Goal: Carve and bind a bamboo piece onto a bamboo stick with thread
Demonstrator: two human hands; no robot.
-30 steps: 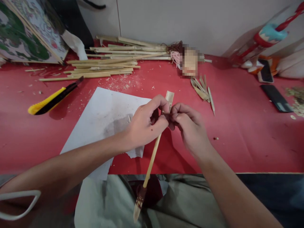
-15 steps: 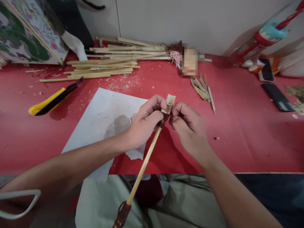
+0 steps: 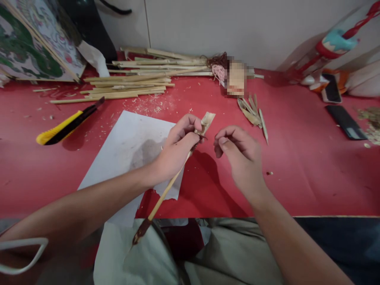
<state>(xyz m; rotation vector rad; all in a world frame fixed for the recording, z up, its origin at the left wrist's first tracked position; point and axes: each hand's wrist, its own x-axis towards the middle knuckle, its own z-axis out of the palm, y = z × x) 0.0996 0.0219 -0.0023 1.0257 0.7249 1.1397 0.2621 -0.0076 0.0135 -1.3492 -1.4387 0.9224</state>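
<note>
My left hand [image 3: 173,152] pinches the upper end of a slim bamboo stick [image 3: 164,194] between thumb and fingers. Dark brown binding shows at the pinch, with a short loose brown end poking out to the right. A pale, dry husk-like strip [image 3: 208,122] sticks up beyond the fingertips. Toward my lap, the stick's lower end carries a second brown wrapping [image 3: 141,230]. Off to the right, apart from the stick, my right hand [image 3: 240,158] is closed with thumb against curled fingers; anything in that pinch is hidden.
White paper [image 3: 118,150] lies under my left forearm on the red table [image 3: 297,158]. A yellow-black utility knife [image 3: 69,122] rests at left. Bamboo sticks [image 3: 127,85] are piled behind, dry husks [image 3: 252,113] further right. Phones [image 3: 346,122] and a bottle [image 3: 326,51] stand or lie at far right.
My left hand has shifted slightly left and turned the stick, whose lower end has risen and swung left. My right hand has come away from the binding, widening the gap.
</note>
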